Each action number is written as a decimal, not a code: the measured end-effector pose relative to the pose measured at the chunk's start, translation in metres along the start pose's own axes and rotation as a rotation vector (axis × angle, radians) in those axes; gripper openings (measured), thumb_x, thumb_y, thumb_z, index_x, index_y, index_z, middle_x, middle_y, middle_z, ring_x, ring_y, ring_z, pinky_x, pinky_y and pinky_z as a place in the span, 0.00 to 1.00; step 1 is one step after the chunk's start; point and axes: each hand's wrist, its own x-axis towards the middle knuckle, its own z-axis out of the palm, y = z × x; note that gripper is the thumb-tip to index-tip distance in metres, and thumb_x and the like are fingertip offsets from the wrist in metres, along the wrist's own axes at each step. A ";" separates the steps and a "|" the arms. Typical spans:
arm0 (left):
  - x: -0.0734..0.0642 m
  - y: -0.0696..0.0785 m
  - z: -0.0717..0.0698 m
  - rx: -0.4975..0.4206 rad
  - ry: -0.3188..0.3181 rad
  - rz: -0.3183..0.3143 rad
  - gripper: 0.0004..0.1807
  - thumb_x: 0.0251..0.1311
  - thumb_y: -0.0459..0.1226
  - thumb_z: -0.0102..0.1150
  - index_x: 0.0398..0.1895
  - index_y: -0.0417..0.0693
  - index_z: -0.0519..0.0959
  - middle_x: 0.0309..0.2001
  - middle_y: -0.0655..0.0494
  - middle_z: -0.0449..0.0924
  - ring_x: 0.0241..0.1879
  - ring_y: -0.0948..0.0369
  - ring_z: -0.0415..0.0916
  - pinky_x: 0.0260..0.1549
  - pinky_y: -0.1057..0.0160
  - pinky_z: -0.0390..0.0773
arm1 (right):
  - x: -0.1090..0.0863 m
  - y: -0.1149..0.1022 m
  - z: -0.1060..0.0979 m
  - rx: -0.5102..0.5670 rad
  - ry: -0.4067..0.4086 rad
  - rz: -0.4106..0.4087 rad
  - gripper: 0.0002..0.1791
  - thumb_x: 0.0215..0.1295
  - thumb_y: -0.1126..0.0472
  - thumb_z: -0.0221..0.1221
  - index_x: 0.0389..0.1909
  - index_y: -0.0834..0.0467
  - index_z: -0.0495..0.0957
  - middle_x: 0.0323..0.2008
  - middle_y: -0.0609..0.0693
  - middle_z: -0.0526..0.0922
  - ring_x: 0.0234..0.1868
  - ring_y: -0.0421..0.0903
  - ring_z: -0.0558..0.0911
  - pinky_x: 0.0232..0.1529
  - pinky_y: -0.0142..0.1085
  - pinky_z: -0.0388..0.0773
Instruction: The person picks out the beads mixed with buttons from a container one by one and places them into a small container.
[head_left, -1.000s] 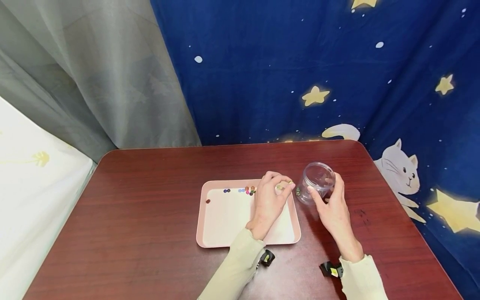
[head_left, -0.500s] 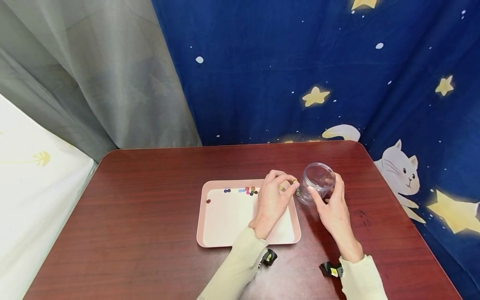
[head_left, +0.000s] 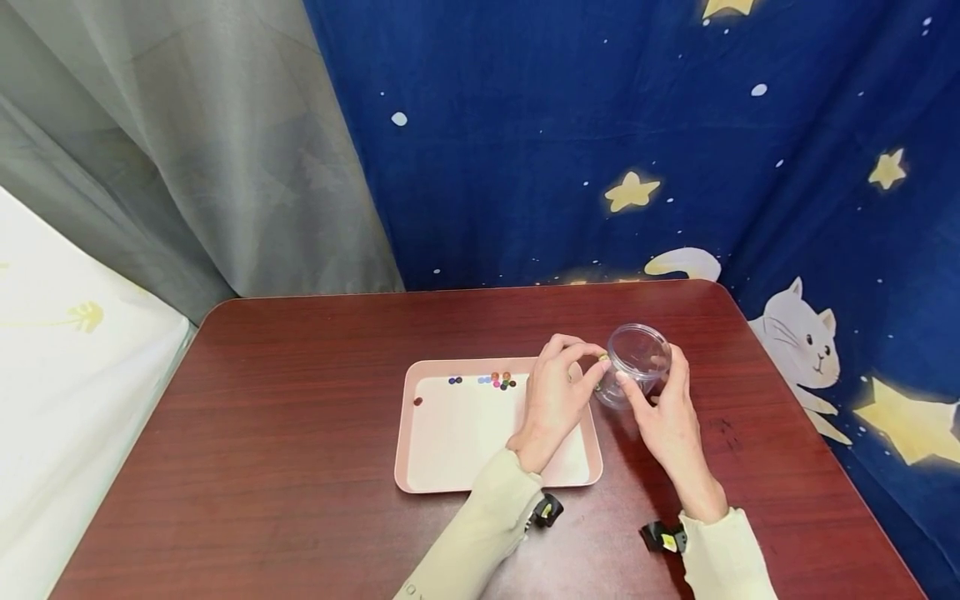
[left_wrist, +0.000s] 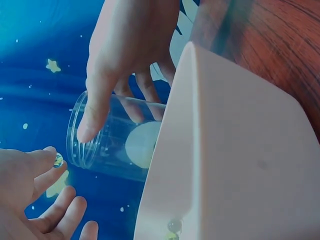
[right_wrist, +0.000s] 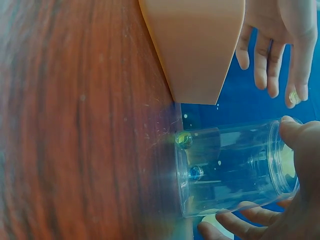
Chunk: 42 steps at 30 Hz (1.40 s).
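Between thumb and index fingertip, my left hand pinches a yellowish clear marble. It is just left of the mouth of a clear plastic jar, whose top has no lid on it. My right hand grips the jar, thumb on the near side and fingers around the far side. The jar stands on the table, tilted little if at all. Inside it, near the bottom, lie a yellow-green marble and a bluish marble. Beneath my left forearm and hand is a pink tray, its right part partly hidden.
Several coloured beads or marbles are grouped along the tray's far side, with dark blue ones left of them. A lone brown-red bead lies near the tray's left wall. The brown table extends around everything, with a blue curtain behind.
My left hand has moved right and slightly away from me, carrying the marble from over the tray to beside the jar's rim. The right hand and jar have stayed in place.
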 end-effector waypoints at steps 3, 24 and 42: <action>0.000 0.002 0.001 0.008 -0.010 -0.006 0.08 0.63 0.46 0.72 0.45 0.61 0.90 0.48 0.62 0.83 0.40 0.54 0.81 0.38 0.69 0.75 | 0.001 0.000 0.001 -0.017 -0.001 0.003 0.45 0.71 0.53 0.65 0.80 0.50 0.49 0.68 0.61 0.69 0.60 0.62 0.81 0.50 0.53 0.81; 0.003 0.009 0.008 0.005 -0.032 0.018 0.09 0.66 0.47 0.69 0.48 0.63 0.89 0.47 0.64 0.81 0.39 0.66 0.77 0.36 0.74 0.72 | 0.000 -0.001 -0.002 -0.037 -0.005 0.015 0.45 0.72 0.51 0.65 0.80 0.50 0.48 0.67 0.59 0.71 0.59 0.59 0.81 0.48 0.41 0.79; 0.006 0.009 0.017 -0.018 -0.071 0.015 0.09 0.69 0.46 0.67 0.50 0.64 0.89 0.42 0.56 0.80 0.38 0.62 0.84 0.32 0.81 0.67 | 0.002 0.002 -0.001 -0.034 -0.008 -0.010 0.45 0.72 0.55 0.65 0.80 0.52 0.48 0.67 0.61 0.70 0.61 0.61 0.80 0.50 0.53 0.82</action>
